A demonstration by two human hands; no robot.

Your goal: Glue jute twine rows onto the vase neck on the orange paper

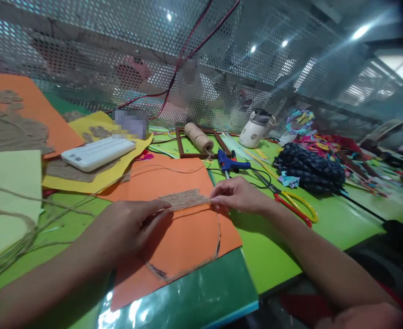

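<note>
Perforated metal panelling stood behind a lime-green tabletop. On an orange sheet, a twine strip lay between both hands, its long axis running crosswise and its right end tipped slightly away from the person. At its left end, the left hand had thumb and forefinger narrowed on the strip; the right hand pinched twine at the other. Sheet edges overlapped a glossy green folder; rightward, green surface showed as far as the scissors. Marks on a white device were too small to read.
</note>
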